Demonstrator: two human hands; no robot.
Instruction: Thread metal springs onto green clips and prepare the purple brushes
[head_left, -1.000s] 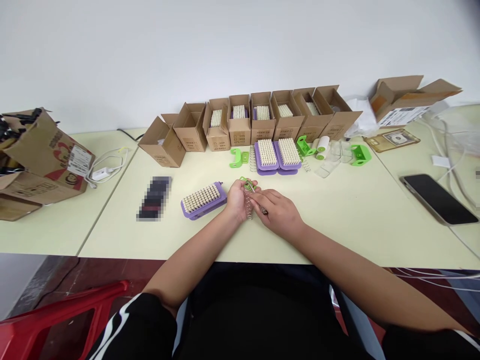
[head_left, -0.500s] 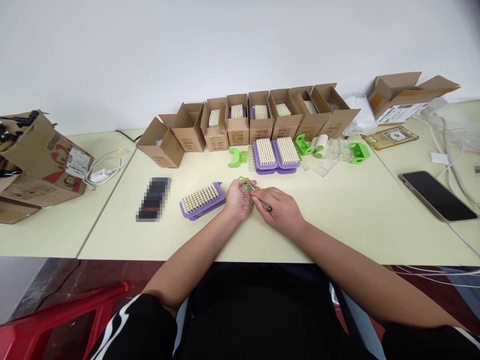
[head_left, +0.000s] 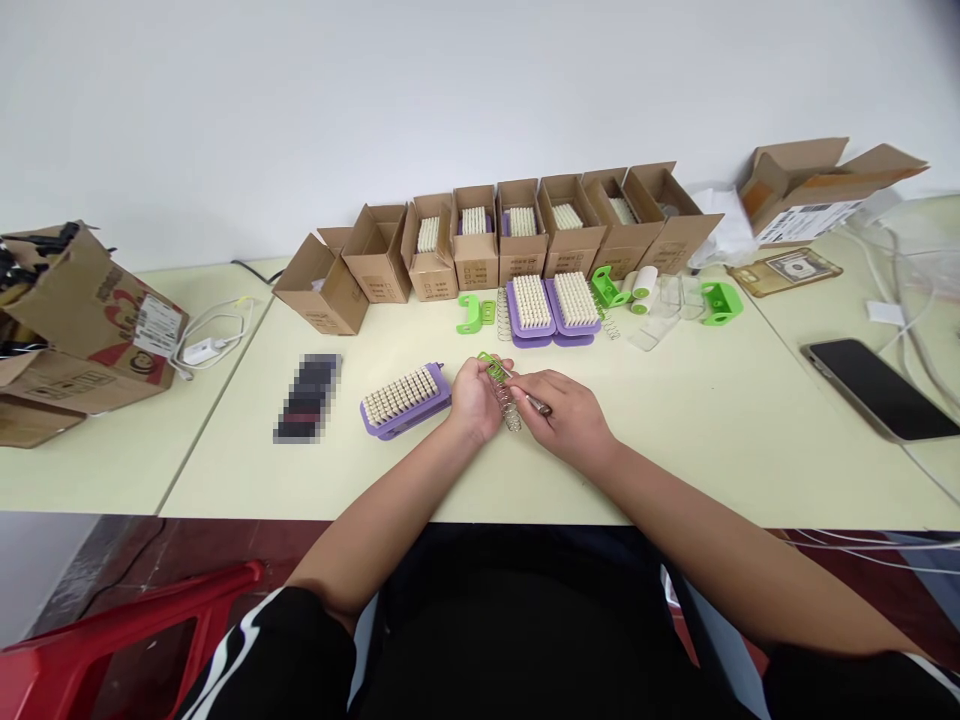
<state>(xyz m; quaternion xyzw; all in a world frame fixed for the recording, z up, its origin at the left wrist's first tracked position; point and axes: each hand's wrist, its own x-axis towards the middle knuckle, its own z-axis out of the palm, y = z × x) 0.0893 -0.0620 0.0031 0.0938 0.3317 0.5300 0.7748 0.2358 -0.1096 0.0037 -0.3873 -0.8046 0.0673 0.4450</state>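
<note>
Pinching a green plastic piece with the left hand, over the table, with a wire coil spring hanging between both hands. Gripping a slender metal tool in the curled right hand, pointing toward the green plastic piece; impossible to tell whether touching. Likely to jab the left hand if pressing the tool at a slant against so small a piece. Liable also to drop the springy coil by loosening the left pinch, or to knock the nearby purple pegged holder by swinging leftward.
</note>
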